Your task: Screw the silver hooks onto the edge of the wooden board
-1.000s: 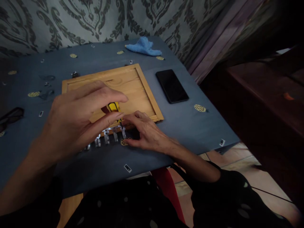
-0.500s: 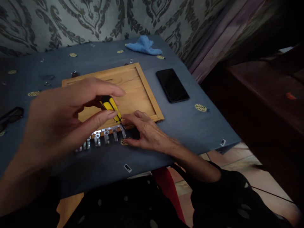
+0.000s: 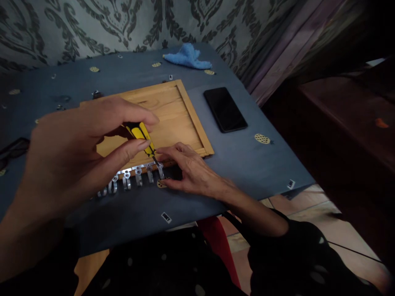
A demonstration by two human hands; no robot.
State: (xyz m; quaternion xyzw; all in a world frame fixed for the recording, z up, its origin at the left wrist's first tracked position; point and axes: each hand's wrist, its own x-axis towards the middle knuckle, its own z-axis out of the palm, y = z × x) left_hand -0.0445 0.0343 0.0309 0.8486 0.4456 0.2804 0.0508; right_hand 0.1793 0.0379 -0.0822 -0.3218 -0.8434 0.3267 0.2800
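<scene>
My left hand (image 3: pixel 77 148) holds a small yellow and black screwdriver (image 3: pixel 142 135) by its handle, between thumb and fingers. The screwdriver slants down to the right, its tip at the right end of a metal hook rail (image 3: pixel 132 169) with several shiny curved hooks. This rail lies along the near edge of a framed wooden board (image 3: pixel 173 117). My right hand (image 3: pixel 194 170) grips the rail's right end, index finger above and thumb below the last hook. My left hand hides the board's left part and some of the rail.
A black phone (image 3: pixel 225 110) lies right of the board on the blue tablecloth (image 3: pixel 268 164). A blue cloth (image 3: pixel 187 56) rests at the back, before a patterned curtain (image 3: pixel 123 24). Dark glasses (image 3: pixel 15 150) sit at the far left. Small dark parts (image 3: pixel 97 94) lie behind the board.
My left hand has shifted slightly left and the screwdriver's handle has turned a little in its fingers. My right hand stays in place on the rail.
</scene>
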